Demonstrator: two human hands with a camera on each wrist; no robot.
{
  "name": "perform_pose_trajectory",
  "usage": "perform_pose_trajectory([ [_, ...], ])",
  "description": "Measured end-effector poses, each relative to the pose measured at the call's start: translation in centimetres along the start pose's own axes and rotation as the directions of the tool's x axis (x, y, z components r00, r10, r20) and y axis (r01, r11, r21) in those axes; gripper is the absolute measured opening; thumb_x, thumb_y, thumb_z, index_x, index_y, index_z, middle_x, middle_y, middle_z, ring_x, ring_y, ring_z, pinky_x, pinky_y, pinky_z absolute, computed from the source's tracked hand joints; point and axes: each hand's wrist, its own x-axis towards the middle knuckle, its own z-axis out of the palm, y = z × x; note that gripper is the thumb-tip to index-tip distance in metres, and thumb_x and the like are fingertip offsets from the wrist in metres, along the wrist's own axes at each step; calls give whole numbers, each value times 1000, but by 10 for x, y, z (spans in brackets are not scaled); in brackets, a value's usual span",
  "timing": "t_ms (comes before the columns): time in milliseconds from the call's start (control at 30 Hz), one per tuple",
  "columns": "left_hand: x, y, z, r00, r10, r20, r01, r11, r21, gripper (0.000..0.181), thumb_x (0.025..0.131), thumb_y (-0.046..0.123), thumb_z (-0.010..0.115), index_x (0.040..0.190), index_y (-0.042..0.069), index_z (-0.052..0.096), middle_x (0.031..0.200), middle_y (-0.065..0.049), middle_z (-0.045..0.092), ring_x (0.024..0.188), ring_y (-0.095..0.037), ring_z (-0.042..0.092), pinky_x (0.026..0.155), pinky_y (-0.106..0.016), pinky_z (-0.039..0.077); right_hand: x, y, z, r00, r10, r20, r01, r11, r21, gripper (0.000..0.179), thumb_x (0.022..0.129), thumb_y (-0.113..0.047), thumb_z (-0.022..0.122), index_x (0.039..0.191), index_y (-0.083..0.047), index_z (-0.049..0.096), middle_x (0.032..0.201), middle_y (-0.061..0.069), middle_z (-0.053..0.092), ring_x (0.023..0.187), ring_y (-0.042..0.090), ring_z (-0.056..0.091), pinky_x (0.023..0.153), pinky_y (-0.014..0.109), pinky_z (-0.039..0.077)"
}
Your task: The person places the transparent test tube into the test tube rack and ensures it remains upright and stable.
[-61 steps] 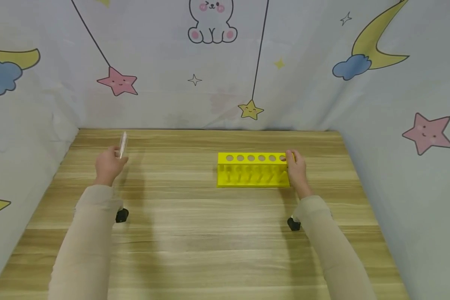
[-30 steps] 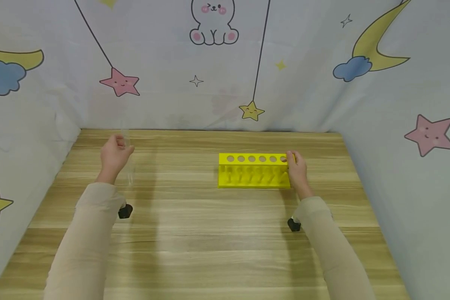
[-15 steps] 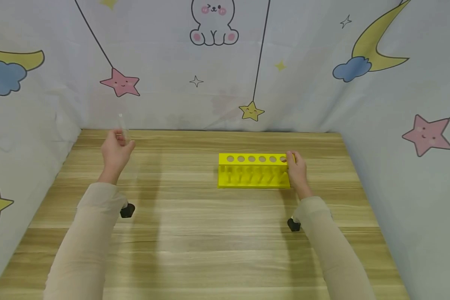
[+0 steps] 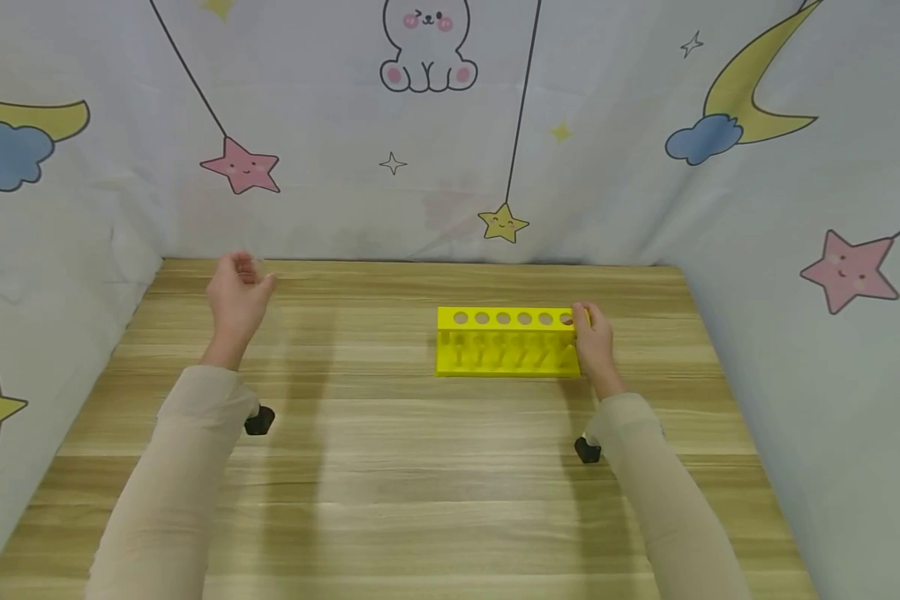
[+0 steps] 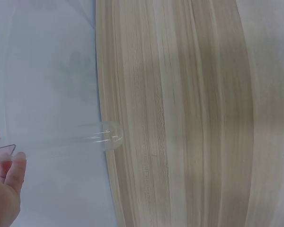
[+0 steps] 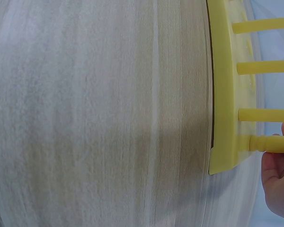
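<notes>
Clearly only from the left wrist, a transparent round-ended tube [image 5: 102,136] is seen pinched between fingers of the left hand [image 4: 237,302]; by those of the right hand [image 4: 594,342], a yellow six-holed plastic rack [image 4: 508,342] is gripped.

the left hand [image 4: 238,305] (clear tube [image 5: 92,137] included) has moved up and rightward.

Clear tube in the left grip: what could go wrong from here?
1. Slip: the left grip holds the clear tube well away from its rounded end; a knock there might twist it loose.
2. Misjudged position: the tube barely shows in the head view, so its placement could be read wrong.
3. Shift: the right grip holds the yellow rack only at its right end; bumping the other end could swing it.
</notes>
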Motion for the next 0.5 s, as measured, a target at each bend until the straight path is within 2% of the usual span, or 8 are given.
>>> perform_pose_trajectory([
  [133,-1,3,2,1000,23,-3,-23,1000,-21,39,78,12,61,112,0,45,94,1,47,83,-5,45,73,-16,40,0,0,0,1000,1,-3,-1,1000,3,49,93,-43,32,119,-3,46,107,17,56,88,17,48,67,21,39],
  [367,-3,7,3,999,44,-1,-44,998,-46,39,79,13,61,112,-1,45,95,0,47,85,-8,47,75,-16,41,1,3,1,1000,-19,-20,19,1000,-6,52,93,-45,32,118,-3,48,104,18,58,79,14,47,61,17,39],
  [500,-4,11,3,999,49,-23,-50,996,-68,38,78,11,61,110,-1,45,91,3,47,82,-4,46,72,-12,41,2,4,1,1000,-17,-18,17,1000,-5,52,93,-45,31,119,-3,47,105,17,58,79,12,47,62,17,39],
])
